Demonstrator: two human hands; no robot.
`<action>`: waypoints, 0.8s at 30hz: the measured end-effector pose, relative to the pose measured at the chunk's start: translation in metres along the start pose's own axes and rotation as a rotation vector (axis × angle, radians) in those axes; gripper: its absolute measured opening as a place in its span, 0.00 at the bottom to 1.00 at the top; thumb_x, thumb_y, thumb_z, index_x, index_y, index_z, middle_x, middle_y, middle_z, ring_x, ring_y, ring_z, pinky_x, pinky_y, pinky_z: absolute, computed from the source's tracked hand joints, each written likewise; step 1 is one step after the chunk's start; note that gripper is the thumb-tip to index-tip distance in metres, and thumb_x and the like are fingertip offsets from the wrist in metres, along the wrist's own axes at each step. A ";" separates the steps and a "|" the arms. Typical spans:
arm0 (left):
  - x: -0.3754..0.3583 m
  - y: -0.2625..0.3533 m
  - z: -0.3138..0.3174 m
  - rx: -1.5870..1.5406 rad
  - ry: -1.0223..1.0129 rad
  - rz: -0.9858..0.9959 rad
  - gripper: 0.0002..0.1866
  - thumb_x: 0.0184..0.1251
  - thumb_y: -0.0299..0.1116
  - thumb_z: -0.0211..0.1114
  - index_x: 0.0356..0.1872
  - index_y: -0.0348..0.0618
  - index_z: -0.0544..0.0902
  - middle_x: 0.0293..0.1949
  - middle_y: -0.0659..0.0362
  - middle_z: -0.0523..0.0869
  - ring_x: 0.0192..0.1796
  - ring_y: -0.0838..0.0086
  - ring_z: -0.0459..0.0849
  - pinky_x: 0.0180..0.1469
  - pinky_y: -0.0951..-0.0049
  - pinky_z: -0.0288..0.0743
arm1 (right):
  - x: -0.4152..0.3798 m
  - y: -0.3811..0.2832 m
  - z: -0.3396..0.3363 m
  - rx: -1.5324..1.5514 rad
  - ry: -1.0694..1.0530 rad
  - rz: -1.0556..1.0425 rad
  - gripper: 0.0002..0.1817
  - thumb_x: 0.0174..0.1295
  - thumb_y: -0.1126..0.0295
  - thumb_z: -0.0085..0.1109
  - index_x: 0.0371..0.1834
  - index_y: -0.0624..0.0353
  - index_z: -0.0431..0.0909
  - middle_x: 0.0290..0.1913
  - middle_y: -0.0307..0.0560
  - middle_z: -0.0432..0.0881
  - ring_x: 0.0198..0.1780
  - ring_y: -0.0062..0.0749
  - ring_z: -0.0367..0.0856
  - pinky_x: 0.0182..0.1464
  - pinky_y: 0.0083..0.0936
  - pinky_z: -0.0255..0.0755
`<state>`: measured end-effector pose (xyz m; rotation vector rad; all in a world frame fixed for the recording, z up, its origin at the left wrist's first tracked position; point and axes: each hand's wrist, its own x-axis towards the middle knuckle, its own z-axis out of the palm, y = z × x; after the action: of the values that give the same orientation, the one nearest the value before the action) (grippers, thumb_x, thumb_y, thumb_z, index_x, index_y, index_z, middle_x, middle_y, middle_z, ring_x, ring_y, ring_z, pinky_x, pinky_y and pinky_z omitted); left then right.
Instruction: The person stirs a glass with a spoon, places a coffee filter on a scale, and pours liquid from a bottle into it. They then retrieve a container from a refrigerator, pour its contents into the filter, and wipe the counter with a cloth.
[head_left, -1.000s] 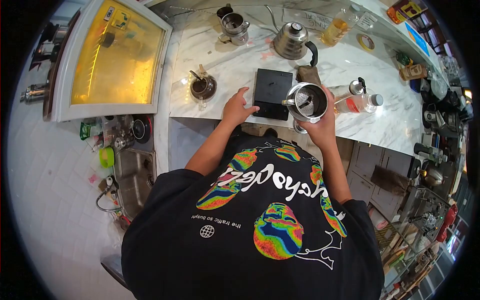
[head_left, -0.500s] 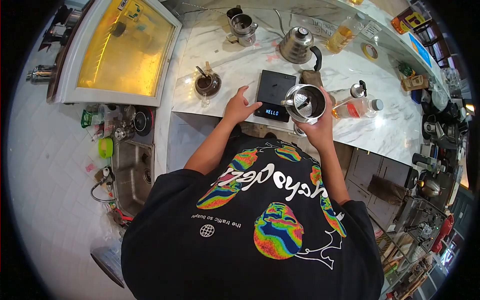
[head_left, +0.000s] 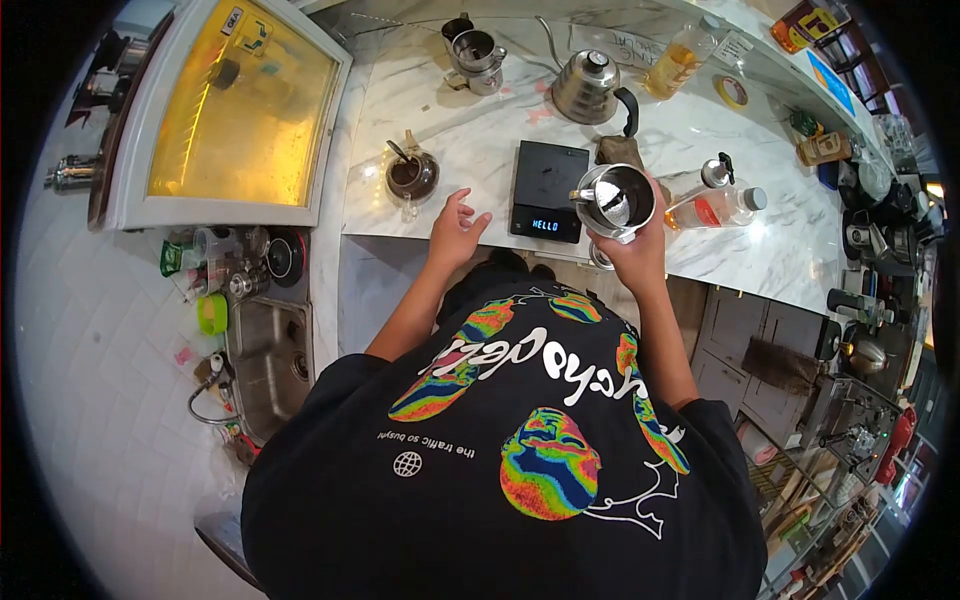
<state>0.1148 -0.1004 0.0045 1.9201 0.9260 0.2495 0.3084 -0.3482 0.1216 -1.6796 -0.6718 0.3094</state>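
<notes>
My right hand is shut around a steel cup, held just above the counter's near edge at the right side of a black scale. The scale's display reads HELLO. My left hand hovers with fingers spread over the marble counter, a little left of the scale and touching nothing. A glass server of dark coffee stands further left of that hand.
A gooseneck kettle and a brown cloth sit behind the scale, a steel pitcher at the back. Bottles lie right of the cup. A yellow-lit glass case and a sink are on the left.
My left hand has drawn back from the scale's front edge to the left. The scale's display has lit up with HELLO. The steel cup stays in my right hand.
</notes>
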 end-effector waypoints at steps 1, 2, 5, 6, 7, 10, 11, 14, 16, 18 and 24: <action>0.003 0.003 -0.004 0.001 -0.010 0.013 0.36 0.69 0.42 0.77 0.74 0.45 0.73 0.49 0.53 0.86 0.42 0.73 0.84 0.49 0.69 0.81 | 0.002 0.002 0.003 -0.015 0.012 -0.005 0.61 0.45 0.77 0.82 0.84 0.61 0.52 0.70 0.54 0.77 0.70 0.40 0.79 0.73 0.33 0.72; 0.007 0.005 -0.008 0.002 -0.019 0.027 0.36 0.69 0.42 0.77 0.74 0.45 0.73 0.50 0.53 0.86 0.43 0.73 0.85 0.49 0.69 0.81 | 0.005 0.003 0.007 -0.015 0.028 -0.003 0.61 0.45 0.77 0.82 0.84 0.61 0.52 0.70 0.54 0.77 0.70 0.40 0.79 0.73 0.33 0.72; 0.019 0.016 -0.014 -0.052 -0.035 0.071 0.36 0.67 0.45 0.78 0.72 0.46 0.75 0.49 0.52 0.87 0.44 0.68 0.86 0.49 0.64 0.82 | 0.009 0.006 0.018 -0.032 0.066 0.007 0.60 0.45 0.77 0.82 0.84 0.61 0.53 0.70 0.54 0.77 0.70 0.40 0.79 0.73 0.33 0.72; 0.022 0.018 -0.016 -0.055 -0.057 0.084 0.35 0.67 0.45 0.77 0.72 0.46 0.75 0.49 0.52 0.87 0.44 0.67 0.86 0.49 0.64 0.82 | 0.010 0.005 0.022 -0.047 0.070 0.008 0.60 0.45 0.77 0.82 0.83 0.61 0.53 0.70 0.53 0.77 0.70 0.39 0.79 0.73 0.33 0.72; 0.027 0.020 -0.017 -0.060 -0.077 0.098 0.35 0.68 0.45 0.77 0.72 0.46 0.75 0.50 0.52 0.87 0.44 0.67 0.86 0.49 0.64 0.82 | 0.012 0.003 0.024 -0.060 0.074 0.007 0.60 0.45 0.77 0.82 0.83 0.61 0.53 0.70 0.53 0.77 0.70 0.39 0.79 0.73 0.33 0.72; 0.039 0.035 -0.024 -0.040 -0.120 0.147 0.33 0.68 0.45 0.76 0.71 0.46 0.76 0.51 0.52 0.88 0.45 0.66 0.86 0.50 0.63 0.82 | 0.015 0.005 0.033 -0.053 0.088 0.018 0.60 0.45 0.76 0.82 0.83 0.62 0.54 0.70 0.52 0.77 0.69 0.39 0.79 0.73 0.34 0.71; 0.042 0.039 -0.027 -0.027 -0.134 0.162 0.33 0.69 0.44 0.76 0.71 0.46 0.76 0.51 0.52 0.88 0.45 0.66 0.86 0.50 0.63 0.82 | 0.016 0.008 0.037 -0.043 0.094 0.020 0.60 0.45 0.76 0.82 0.83 0.62 0.54 0.69 0.52 0.77 0.69 0.39 0.79 0.73 0.34 0.71; 0.052 0.041 -0.033 -0.018 -0.176 0.152 0.33 0.68 0.45 0.76 0.71 0.46 0.76 0.51 0.52 0.88 0.46 0.67 0.86 0.51 0.63 0.82 | 0.019 0.004 0.046 -0.122 0.129 0.007 0.60 0.45 0.76 0.83 0.82 0.62 0.55 0.68 0.52 0.78 0.69 0.40 0.80 0.73 0.34 0.71; 0.057 0.032 -0.033 -0.024 -0.215 0.142 0.33 0.69 0.46 0.76 0.70 0.46 0.77 0.51 0.53 0.88 0.46 0.67 0.86 0.51 0.64 0.82 | 0.019 -0.002 0.051 -0.193 0.157 0.028 0.59 0.45 0.75 0.83 0.82 0.63 0.55 0.68 0.52 0.79 0.68 0.41 0.80 0.72 0.34 0.71; 0.064 0.027 -0.032 -0.032 -0.247 0.138 0.33 0.69 0.47 0.75 0.70 0.46 0.77 0.50 0.53 0.87 0.46 0.68 0.86 0.51 0.64 0.82 | 0.022 -0.004 0.055 -0.226 0.185 0.042 0.59 0.45 0.75 0.83 0.82 0.63 0.56 0.67 0.53 0.79 0.68 0.41 0.80 0.72 0.34 0.71; 0.068 0.019 -0.037 -0.026 -0.322 0.139 0.33 0.69 0.47 0.75 0.70 0.46 0.76 0.50 0.53 0.87 0.44 0.69 0.86 0.51 0.65 0.83 | 0.024 -0.001 0.067 -0.245 0.233 0.095 0.59 0.46 0.74 0.83 0.82 0.62 0.56 0.67 0.53 0.81 0.68 0.41 0.81 0.71 0.34 0.73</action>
<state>0.1521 -0.0332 0.0252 1.9310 0.5751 0.0298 0.2901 -0.2800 0.1108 -1.9491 -0.4711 0.0975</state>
